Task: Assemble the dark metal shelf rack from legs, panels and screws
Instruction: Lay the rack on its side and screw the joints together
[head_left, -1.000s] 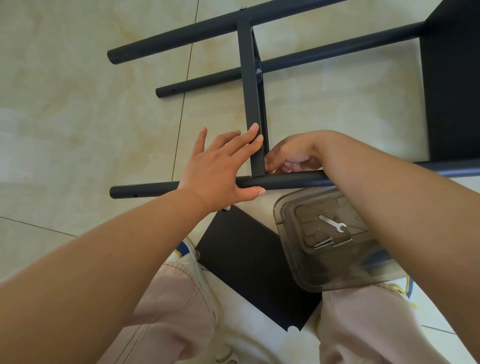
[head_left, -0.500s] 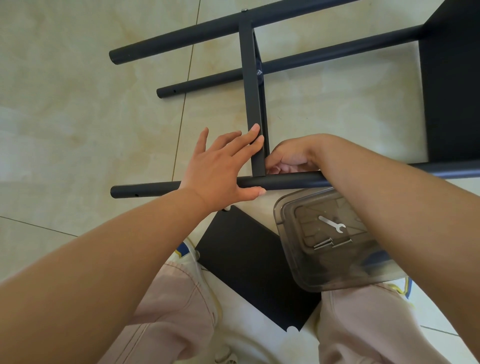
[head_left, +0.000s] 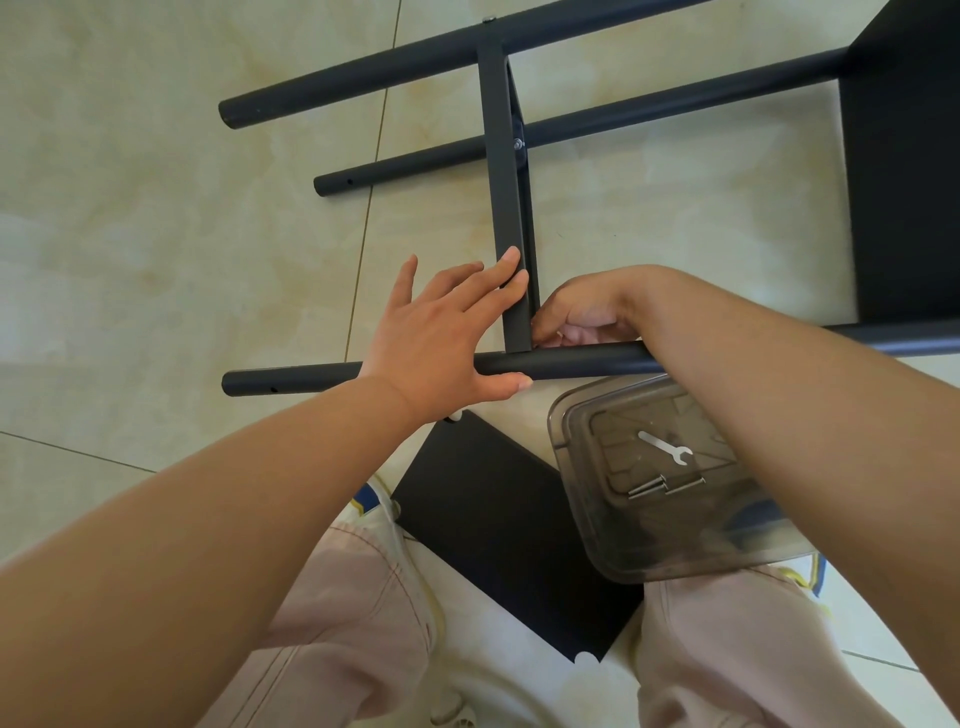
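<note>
Rack leg (head_left: 571, 361) under left hand (head_left: 441, 338); panel edge (head_left: 506, 208) fingertip-pressed.

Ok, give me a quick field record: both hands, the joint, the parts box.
left hand: flat and open, fingers on the crossbar, thumb under the near leg
right hand: fingers curled at the crossbar-leg joint; what it pinches is hidden
parts box: clear, holds a small wrench and screws
spare panel: on the floor
</note>
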